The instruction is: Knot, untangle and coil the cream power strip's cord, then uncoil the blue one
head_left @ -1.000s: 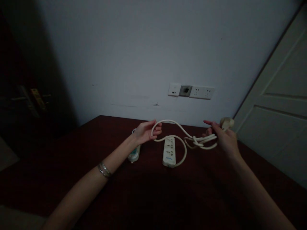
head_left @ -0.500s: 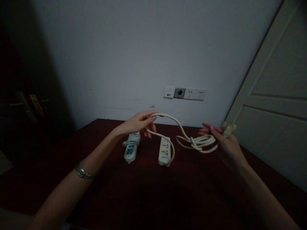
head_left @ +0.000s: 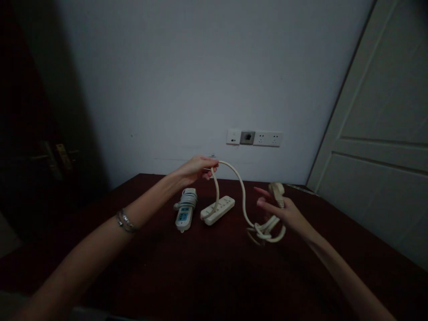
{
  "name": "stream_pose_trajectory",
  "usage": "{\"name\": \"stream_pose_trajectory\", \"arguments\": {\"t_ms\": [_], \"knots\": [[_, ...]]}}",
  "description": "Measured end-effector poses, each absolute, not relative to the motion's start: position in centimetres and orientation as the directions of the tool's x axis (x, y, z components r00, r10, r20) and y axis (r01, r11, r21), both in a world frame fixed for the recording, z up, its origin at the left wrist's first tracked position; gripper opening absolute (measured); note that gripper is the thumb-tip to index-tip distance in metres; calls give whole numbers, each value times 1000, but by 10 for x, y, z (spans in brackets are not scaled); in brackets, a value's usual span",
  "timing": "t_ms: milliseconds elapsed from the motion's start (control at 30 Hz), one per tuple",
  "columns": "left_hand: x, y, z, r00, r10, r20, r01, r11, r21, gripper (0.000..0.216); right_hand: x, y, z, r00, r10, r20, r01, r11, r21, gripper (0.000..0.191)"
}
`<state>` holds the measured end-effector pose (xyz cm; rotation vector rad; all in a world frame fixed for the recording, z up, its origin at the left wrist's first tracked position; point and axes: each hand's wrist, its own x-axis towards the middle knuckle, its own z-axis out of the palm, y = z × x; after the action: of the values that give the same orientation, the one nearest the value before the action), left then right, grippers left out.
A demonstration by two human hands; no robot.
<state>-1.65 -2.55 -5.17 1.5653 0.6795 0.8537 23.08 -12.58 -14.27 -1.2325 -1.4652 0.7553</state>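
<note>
My left hand [head_left: 195, 168] pinches the cream cable [head_left: 238, 178] of a cream power strip [head_left: 218, 209] and holds it raised above the dark red table [head_left: 207, 272]. The strip lies on the table, turned at an angle. My right hand [head_left: 282, 210] grips the cable's plug [head_left: 277, 189] and several knotted loops of cable [head_left: 265, 232] that hang below the palm, index finger stretched out. A second power strip [head_left: 184, 216], white with blue sockets and its cord wrapped round it, lies just left of the cream one.
A row of wall sockets [head_left: 254, 137] sits on the grey wall behind the table. A cream door [head_left: 384, 147] stands at the right, a dark door with a handle [head_left: 56, 158] at the left.
My left hand lifted the cable higher. My right hand came down and left with the plug and loops. The cream strip swung round to an angle on the table.
</note>
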Motion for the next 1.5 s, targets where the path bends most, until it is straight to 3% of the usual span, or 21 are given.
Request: {"name": "stream_pose_trajectory", "arguments": {"t_ms": [100, 167, 233, 367, 633, 767, 867, 967, 1100, 1233, 1367, 1433, 1500], "knots": [[-9, -27, -61, 545, 836, 61, -196, 56, 979, 15, 211, -124, -140, -9, 949, 314, 378, 294, -878, 25], [-3, -26, -65, 546, 838, 21, -307, 176, 935, 14, 201, -125, -142, -9, 955, 296, 395, 275, -877, 22], [2, -25, -68, 527, 850, 7, -391, 235, 890, 16, 192, -130, -146, 34, 956, 292, 399, 255, -881, 31], [8, -28, -70, 478, 878, -12, -498, 282, 820, 20, 178, -147, -154, 67, 947, 315, 449, 253, -857, 41], [20, -49, -79, 500, 865, 39, -645, 342, 683, 18, 170, -159, -158, -78, 808, 584, 552, 523, -649, 34], [29, -69, -78, 492, 870, 38, -696, 367, 617, 18, 167, -148, -154, -137, 859, 494, 528, 485, -697, 32], [32, -77, -78, 477, 879, 20, -681, 355, 640, 19, 165, -140, -152, -134, 909, 395, 437, 411, -800, 28], [29, -68, -82, 502, 864, 49, -602, 309, 736, 19, 167, -135, -150, -101, 958, 269, 311, 287, -906, 27], [20, -40, -94, 610, 792, -7, -302, 241, 922, 21, 174, -131, -146, -111, 972, 208, 179, 226, -958, 36], [15, -22, -111, 547, 836, 51, 3, -62, 998, 46, 182, -124, -141, -132, 975, 179, 100, 193, -976, 38], [16, -12, -122, 475, 777, 413, 126, -525, 842, 62, 193, -116, -140, -166, 973, 163, 61, 175, -983, 38], [16, -4, -123, 507, 663, 551, 112, -685, 720, 44, 197, -115, -141, -202, 967, 153, 30, 162, -986, 38], [14, 4, -122, 598, 568, 565, 100, -753, 651, 25, 200, -115, -143, -204, 966, 157, -16, 158, -987, 36]]}}
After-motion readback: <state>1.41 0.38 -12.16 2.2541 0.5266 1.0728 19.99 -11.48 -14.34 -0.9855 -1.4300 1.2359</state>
